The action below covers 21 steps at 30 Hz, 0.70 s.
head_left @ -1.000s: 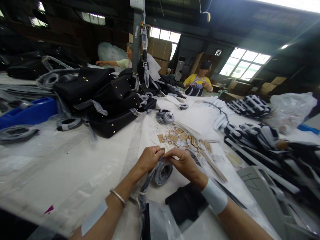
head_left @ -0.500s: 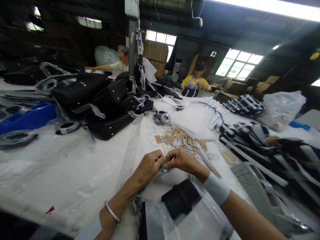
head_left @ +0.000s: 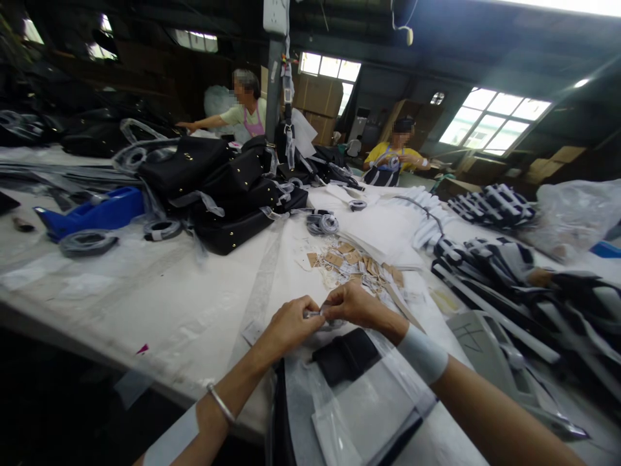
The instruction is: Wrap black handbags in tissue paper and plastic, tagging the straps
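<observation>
My left hand [head_left: 294, 323] and my right hand [head_left: 352, 304] meet in front of me, fingertips pinched close together. Between them is a small greyish, plastic-wrapped piece [head_left: 334, 323], mostly covered by the fingers, so its kind does not show clearly. Just below the hands lies a black item [head_left: 345, 356], perhaps a folded strap or bag part. It rests by a white sheet [head_left: 359, 408] under clear plastic. Beyond my fingers spreads a heap of brown paper tags [head_left: 347, 255] with strings.
Black bags [head_left: 213, 194] are piled at the left beside a blue tape dispenser [head_left: 97, 210]. Wrapped coiled straps [head_left: 323, 223] lie mid-table. Black-and-white strap bundles [head_left: 499, 259] and a grey plastic object [head_left: 495, 349] are at right. Two people [head_left: 250, 107] work across the table.
The view has shifted left, so the scene sits further right and more of the table's near edge shows. My hands stay together, with the fingers slightly rearranged around the small piece.
</observation>
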Tool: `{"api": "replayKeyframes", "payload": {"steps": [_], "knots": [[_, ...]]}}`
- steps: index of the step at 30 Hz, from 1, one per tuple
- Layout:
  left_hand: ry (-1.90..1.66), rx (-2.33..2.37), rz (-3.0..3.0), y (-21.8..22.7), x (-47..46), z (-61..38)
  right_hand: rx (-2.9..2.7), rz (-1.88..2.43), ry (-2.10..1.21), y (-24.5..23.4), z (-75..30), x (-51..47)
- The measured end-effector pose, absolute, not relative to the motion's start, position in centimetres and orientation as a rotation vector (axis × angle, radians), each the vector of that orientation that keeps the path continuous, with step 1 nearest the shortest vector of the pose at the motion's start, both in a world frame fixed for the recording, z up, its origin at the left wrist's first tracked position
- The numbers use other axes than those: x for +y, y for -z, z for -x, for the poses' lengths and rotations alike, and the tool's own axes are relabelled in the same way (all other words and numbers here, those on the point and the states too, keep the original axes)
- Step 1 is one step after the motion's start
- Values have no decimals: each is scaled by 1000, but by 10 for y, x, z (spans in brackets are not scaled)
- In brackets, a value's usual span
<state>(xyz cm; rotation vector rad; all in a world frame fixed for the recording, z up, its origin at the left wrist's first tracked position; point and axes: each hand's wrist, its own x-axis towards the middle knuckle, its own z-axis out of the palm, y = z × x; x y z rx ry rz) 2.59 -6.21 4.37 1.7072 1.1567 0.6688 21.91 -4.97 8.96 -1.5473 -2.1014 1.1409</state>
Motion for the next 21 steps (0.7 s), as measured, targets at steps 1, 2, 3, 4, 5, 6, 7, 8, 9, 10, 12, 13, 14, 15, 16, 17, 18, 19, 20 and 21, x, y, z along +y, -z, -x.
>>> {"api": "replayKeyframes", "payload": {"steps": [1, 2, 3, 4, 5, 6, 7, 8, 9, 10, 12, 13, 14, 15, 16, 17, 18, 19, 20, 21], "knots": [[-680, 1160, -1696, -43, -64, -27, -2104, 1558, -1135, -91, -219, -51], [-691, 1162, -1685, -42, -66, -27, -2104, 1573, -1131, -92, -218, -53], [-702, 1165, -1676, -41, -68, -28, -2109, 1591, -1123, -94, -217, -55], [-713, 1167, -1667, -40, -70, -28, -2123, 1609, -1105, -96, -216, -56], [-724, 1171, -1659, -39, -71, -29, -2143, 1623, -1075, -99, -215, -58], [-734, 1176, -1651, -38, -72, -30, -2170, 1634, -1036, -102, -213, -60], [-743, 1183, -1642, -38, -72, -31, -2201, 1643, -984, -105, -210, -61], [-751, 1192, -1631, -37, -72, -32, -2236, 1651, -925, -108, -207, -63], [-756, 1202, -1621, -36, -71, -32, -2271, 1659, -861, -112, -204, -64], [-758, 1212, -1611, -36, -70, -33, -2309, 1666, -794, -115, -200, -65], [-752, 1223, -1597, -36, -68, -32, -2390, 1673, -667, -119, -192, -65], [-743, 1221, -1597, -37, -67, -31, -2421, 1678, -616, -121, -189, -65], [-733, 1212, -1603, -38, -66, -29, -2440, 1687, -580, -122, -186, -65], [-724, 1200, -1613, -40, -65, -28, -2448, 1695, -559, -123, -185, -64], [-715, 1187, -1623, -41, -64, -26, -2448, 1702, -554, -124, -184, -63], [-710, 1177, -1631, -42, -65, -25, -2447, 1704, -556, -124, -184, -62], [-708, 1171, -1635, -44, -65, -24, -2444, 1705, -569, -125, -185, -61], [-711, 1170, -1634, -44, -66, -23, -2430, 1706, -601, -125, -187, -60], [-717, 1174, -1627, -44, -67, -23, -2406, 1708, -651, -125, -189, -59], [-725, 1182, -1617, -44, -68, -23, -2368, 1712, -719, -125, -191, -59]]}}
